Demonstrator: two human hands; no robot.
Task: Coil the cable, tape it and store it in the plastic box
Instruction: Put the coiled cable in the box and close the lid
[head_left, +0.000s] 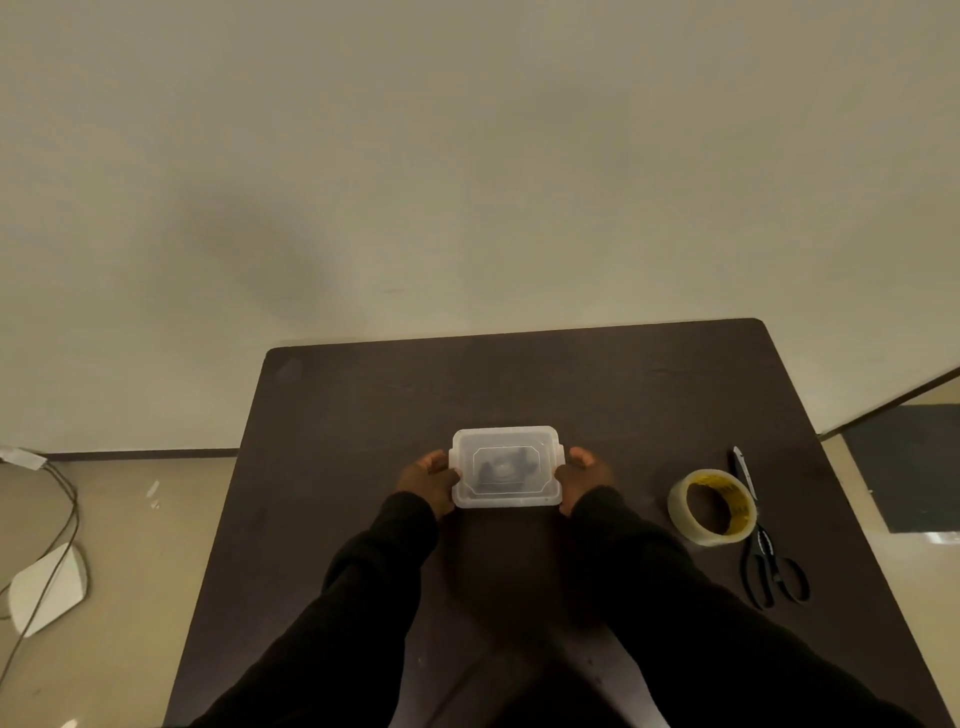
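Head view: we hold the plastic box (506, 466) between left hand (430, 480) and right hand (587, 477); press its lid evenly, cable (501, 467) inside.

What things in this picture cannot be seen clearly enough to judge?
- Head view: the dark shape inside the plastic box is blurred by the cloudy lid; whether it is a taped coil cannot be told.
- Fingers of the left hand and right hand are partly hidden by the box sides.
- The scissors are partly covered by the tape roll.
- The print on the roll is too small to read.
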